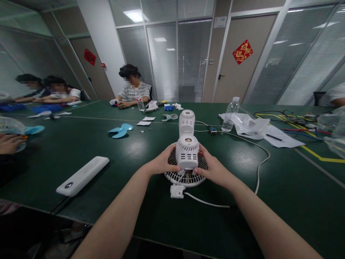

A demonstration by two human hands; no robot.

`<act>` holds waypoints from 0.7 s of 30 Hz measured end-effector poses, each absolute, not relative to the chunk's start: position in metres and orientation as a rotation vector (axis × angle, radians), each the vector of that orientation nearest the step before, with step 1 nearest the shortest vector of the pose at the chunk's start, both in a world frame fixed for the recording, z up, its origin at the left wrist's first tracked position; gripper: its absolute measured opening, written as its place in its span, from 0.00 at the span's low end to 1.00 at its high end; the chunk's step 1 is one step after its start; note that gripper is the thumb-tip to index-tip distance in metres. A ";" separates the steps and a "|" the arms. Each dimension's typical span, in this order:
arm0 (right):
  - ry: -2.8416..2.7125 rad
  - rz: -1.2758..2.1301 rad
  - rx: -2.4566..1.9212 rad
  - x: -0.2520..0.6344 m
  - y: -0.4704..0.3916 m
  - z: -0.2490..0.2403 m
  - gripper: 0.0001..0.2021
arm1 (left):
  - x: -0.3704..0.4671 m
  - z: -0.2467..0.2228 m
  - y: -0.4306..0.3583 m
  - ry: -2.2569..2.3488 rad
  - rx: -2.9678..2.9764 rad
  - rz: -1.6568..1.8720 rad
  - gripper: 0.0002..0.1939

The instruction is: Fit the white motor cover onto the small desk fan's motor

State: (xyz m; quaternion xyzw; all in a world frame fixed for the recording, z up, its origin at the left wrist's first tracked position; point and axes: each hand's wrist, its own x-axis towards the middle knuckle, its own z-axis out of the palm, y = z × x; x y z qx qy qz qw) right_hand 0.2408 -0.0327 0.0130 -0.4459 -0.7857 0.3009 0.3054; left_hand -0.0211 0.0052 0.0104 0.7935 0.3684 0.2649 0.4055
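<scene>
A white fan motor housing [187, 153] with slotted vents stands over a round white grille [198, 180] on the dark green table. My left hand [164, 161] grips the housing's left side, its thumb near the bottom edge. From the right, my right hand [211, 166] holds the same housing, thumb also low. Directly behind it is another white vented part [187, 120]. A small white box [177, 191] with a cable lies just in front of the grille.
Blue fan blades [121, 130] and a long white power bank [83, 176] lie to the left. A water bottle [231, 114], plastic bag [249, 126], paper [283, 136] and cables are at the right. Across the table [151, 154] sits a person [133, 90]; another person's hand [10, 143] is at far left.
</scene>
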 end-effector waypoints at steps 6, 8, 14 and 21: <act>-2.093 0.716 -1.276 0.235 -0.031 0.015 0.47 | -0.021 0.010 0.006 0.918 2.010 0.676 0.49; -2.074 0.762 -1.300 0.236 -0.032 0.017 0.47 | -0.021 0.011 0.006 0.915 2.027 0.668 0.50; -2.053 0.788 -1.323 0.238 -0.032 0.021 0.46 | -0.023 0.017 0.006 0.880 2.082 0.628 0.52; -2.083 0.805 -1.282 0.242 -0.029 0.021 0.46 | -0.025 0.013 0.007 0.913 2.095 0.612 0.54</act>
